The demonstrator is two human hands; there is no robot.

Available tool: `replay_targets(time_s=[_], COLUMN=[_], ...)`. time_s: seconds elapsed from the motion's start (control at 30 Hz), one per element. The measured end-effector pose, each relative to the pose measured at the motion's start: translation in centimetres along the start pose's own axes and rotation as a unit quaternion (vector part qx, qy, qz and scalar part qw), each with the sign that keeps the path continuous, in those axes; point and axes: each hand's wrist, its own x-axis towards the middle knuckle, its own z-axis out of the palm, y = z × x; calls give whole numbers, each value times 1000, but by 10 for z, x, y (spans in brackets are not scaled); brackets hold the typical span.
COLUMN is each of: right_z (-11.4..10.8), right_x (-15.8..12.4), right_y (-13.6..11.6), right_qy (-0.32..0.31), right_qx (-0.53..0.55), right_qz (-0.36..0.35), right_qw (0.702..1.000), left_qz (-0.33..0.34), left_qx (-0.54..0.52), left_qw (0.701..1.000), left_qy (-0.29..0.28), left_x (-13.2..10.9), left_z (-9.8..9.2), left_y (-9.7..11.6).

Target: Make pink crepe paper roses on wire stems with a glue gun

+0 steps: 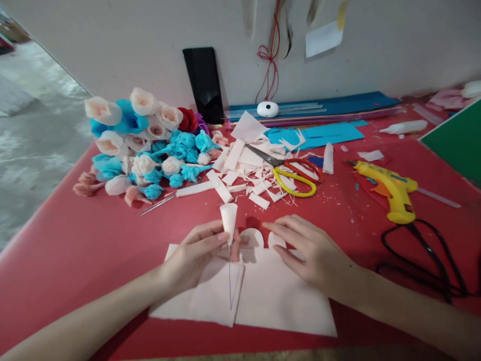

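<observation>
Between its thumb and fingers, my left hand [203, 240] pinches a cream paper flower bud [229, 220], rolled into a cone, with a thin wire stem [230, 281] pointing down. My right hand [308, 245] is open, fingers spread, over the right side of the paper sheets. Its fingertips are by a rounded paper petal [277, 240]; whether they touch it I cannot tell. A second rounded petal [252, 236] lies between the hands. Cream paper sheets [285, 296] are spread under both hands, with a smaller folded piece [214, 296] on top.
Finished paper flowers [150, 145] are heaped at the left. Red-and-yellow scissors [287, 170] rest on paper scraps [240, 160]. A yellow glue gun [394, 190] lies at the right, its black cord [443, 260] looping forward. A black phone [203, 85] leans on the wall; a white case [267, 109] stands nearby.
</observation>
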Motion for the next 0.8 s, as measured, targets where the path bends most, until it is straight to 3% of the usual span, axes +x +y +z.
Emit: replay_targets(time_s=[0.37, 0.8], right_z=[19, 22], right_x=[26, 35], right_y=[-8, -4], right_qy=[45, 74], right_qx=[-56, -22], right_qz=[-70, -63], right_qw=[995, 995], left_qz=[1, 9], left_qx=[-39, -29], left_qw=[999, 999], left_qy=[-16, -21], left_x=[0, -1], left_z=[-1, -3], left_y=[-2, -4])
